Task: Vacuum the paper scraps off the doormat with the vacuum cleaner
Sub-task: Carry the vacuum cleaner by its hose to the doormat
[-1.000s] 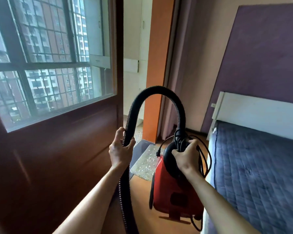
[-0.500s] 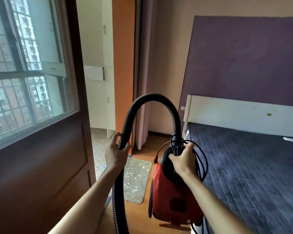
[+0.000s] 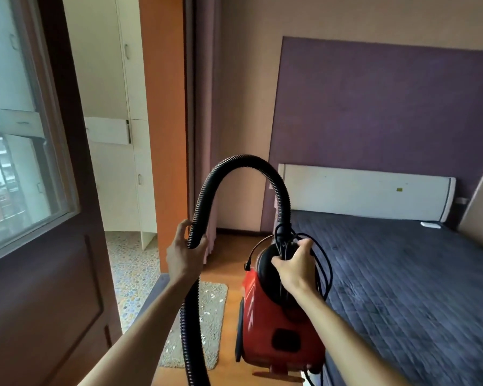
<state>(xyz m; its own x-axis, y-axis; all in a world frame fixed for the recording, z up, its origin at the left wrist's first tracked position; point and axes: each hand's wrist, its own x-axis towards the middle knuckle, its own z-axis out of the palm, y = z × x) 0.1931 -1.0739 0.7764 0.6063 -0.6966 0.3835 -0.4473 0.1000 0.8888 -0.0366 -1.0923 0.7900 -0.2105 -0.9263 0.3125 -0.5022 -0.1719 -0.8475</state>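
Left hand (image 3: 183,253) fingers curl round the black hose (image 3: 243,160). Right hand (image 3: 293,263) fingers grip the top of the red vacuum cleaner (image 3: 276,324) plus cord (image 3: 326,263), beside the bed (image 3: 402,288). Doormat (image 3: 214,316) with paper scraps (image 3: 212,295) lies on the floor below the left hand, well apart from the fingers.

Both arms bare, extended fwd from bottom of frame. L forearm runs up from lower left-centre, wrist straight. Left hand (image 3: 183,254) sits mid-frame, back of hand to cam, fingers + thumb curled round the hose (image 3: 246,161). R forearm comes in from lower right. Right hand (image 3: 293,264) just right of centre, a bit lower than L, fingers wrapped over top of the vacuum cleaner (image 3: 262,324). Hands apart, not touching.
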